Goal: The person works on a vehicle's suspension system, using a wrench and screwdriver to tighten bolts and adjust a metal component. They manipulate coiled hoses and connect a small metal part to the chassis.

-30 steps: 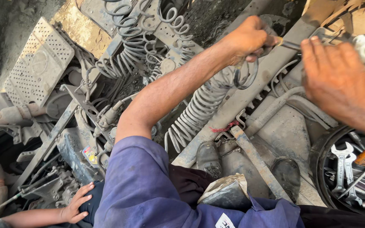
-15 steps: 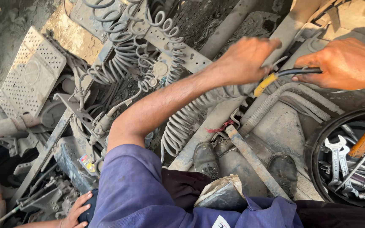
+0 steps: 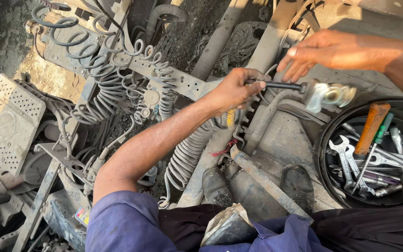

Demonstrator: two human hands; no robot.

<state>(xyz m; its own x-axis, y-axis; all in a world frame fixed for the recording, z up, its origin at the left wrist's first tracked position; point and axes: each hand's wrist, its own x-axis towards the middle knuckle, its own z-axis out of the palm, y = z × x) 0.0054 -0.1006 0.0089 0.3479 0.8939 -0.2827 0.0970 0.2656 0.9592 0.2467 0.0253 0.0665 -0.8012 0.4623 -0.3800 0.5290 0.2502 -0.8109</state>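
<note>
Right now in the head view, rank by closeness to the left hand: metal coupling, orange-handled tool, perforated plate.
From the left hand, shut on the black hose:
1. Metal coupling, just right, at the hose's end.
2. Orange-handled tool, farther right, in the black tub.
3. Perforated plate, far left.

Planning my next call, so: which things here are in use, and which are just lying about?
In use: left hand gripping the black hose; its metal coupling; right hand, open, just above the coupling.
Lying about: tub of spanners; orange-handled tool in it; coiled hoses; perforated plate.
</note>
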